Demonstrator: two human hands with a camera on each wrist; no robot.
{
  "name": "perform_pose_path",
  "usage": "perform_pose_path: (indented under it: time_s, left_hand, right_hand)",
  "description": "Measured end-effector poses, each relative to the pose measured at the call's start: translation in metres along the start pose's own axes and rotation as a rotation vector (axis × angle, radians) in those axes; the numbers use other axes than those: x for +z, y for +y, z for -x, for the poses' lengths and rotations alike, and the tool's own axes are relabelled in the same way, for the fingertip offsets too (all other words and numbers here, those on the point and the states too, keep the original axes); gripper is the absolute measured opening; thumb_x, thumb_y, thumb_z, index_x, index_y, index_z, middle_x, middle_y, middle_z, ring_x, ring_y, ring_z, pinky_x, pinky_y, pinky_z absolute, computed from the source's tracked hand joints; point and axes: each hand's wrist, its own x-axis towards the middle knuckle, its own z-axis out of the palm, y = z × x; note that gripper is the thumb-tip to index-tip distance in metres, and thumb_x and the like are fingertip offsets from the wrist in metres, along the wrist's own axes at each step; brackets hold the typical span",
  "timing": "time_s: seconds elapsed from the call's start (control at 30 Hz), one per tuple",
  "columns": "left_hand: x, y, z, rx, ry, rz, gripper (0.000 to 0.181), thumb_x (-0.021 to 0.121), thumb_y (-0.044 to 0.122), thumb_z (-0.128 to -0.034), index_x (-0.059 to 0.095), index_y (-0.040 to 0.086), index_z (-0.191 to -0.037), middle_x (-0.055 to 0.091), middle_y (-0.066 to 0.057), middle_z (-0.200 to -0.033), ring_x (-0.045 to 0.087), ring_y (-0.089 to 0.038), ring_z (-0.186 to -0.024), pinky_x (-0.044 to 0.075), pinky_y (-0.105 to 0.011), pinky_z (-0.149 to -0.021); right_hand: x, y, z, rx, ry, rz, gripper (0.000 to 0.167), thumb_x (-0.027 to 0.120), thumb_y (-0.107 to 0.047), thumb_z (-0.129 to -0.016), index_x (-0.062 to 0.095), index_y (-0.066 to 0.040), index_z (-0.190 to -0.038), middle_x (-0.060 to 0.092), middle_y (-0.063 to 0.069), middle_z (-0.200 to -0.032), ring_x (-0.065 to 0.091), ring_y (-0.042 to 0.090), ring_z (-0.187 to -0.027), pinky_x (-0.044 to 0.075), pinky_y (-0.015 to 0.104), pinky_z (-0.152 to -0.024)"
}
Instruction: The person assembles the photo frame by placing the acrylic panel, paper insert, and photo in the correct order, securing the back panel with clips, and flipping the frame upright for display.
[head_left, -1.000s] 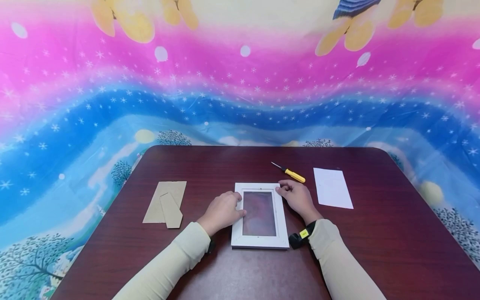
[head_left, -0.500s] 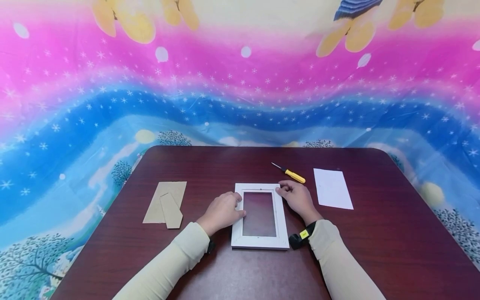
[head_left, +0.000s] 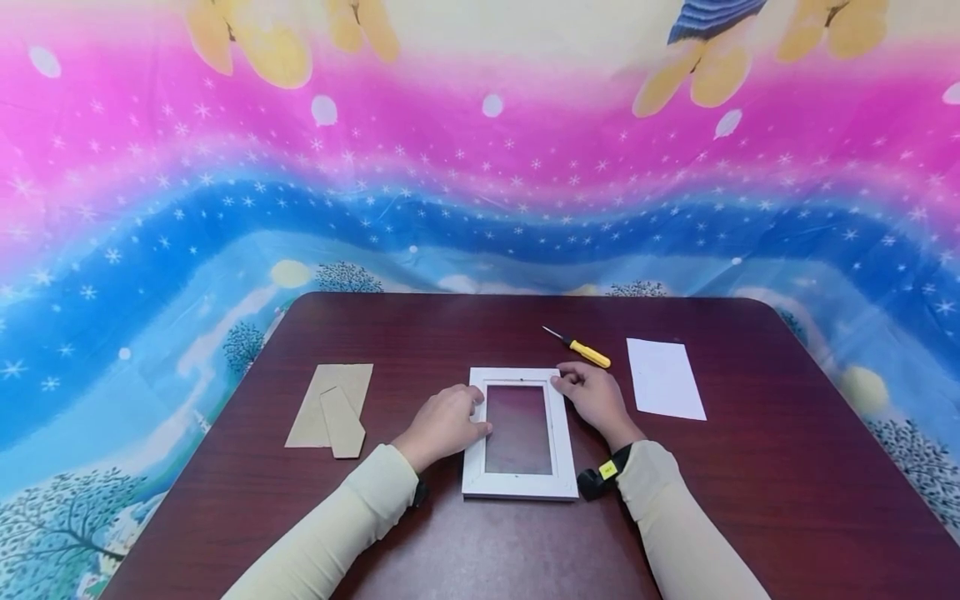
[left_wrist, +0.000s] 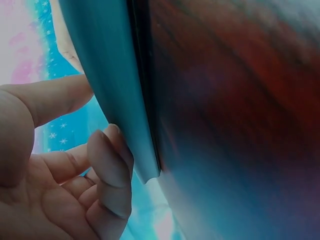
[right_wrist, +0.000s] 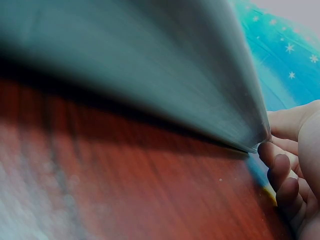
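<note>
Beige sleeves (head_left: pixel 690 525); blk R wristband (head_left: pixel 622 457) w/ yel. tag (head_left: pixel 608 469), prob. lettered.

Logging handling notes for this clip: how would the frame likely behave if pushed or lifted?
The frame is probably stiff: its sides look straight and thick. Lying flat, it should slide rather than tip. Its see-through pane could be fragile if it is glass.

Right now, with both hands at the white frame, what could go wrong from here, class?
The left hand rests its thumb near the inner edge of the white frame and might smudge what looks like a clear sheet inside. The yellow-handled screwdriver lies close to the right hand, which could knock it if it shifts.
</note>
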Motion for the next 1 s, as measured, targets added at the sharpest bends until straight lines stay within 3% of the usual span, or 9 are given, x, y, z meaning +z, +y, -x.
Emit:
perform_pose_path:
  time_s: [0.43,0.67,1.0]
  left_hand:
    - [-0.005,-0.002,-0.003,0.028,-0.038,-0.020,0.045,0.077,0.033,-0.0816,0.066,0.009,-0.117,0.063,0.000,-0.091,0.059,-0.013,-0.081,0.050,-0.032,-0.069]
    - [-0.008,-0.009,-0.010,0.033,-0.009,0.002,0.045,0.074,0.032,-0.0851,0.063,0.008,-0.121,0.064,-0.002,-0.093,0.059,-0.015,-0.083,0.050,-0.034,-0.073]
    - [-0.010,-0.023,-0.027,-0.016,0.016,0.035,0.049,0.073,0.031,-0.0882,0.058,0.009,-0.129,0.064,-0.003,-0.097,0.059,-0.015,-0.083,0.051,-0.034,-0.071]
  right_hand:
    - [0.001,0.001,0.000,-0.001,0.000,-0.004,0.035,0.066,-0.038,-0.093,0.068,-0.015,-0.119,0.063,-0.002,-0.087,0.054,0.020,-0.074,0.042,0.036,-0.068]
    - [0.000,0.000,0.000,0.002,-0.002,-0.002,0.035,0.066,-0.039,-0.093,0.068,-0.016,-0.119,0.063,-0.002,-0.088,0.053,0.020,-0.074,0.042,0.035,-0.068]
    - [0.001,0.003,0.000,-0.009,-0.001,0.001,0.035,0.066,-0.039,-0.094,0.068,-0.015,-0.119,0.063,-0.002,-0.087,0.053,0.020,-0.074,0.042,0.036,-0.068]
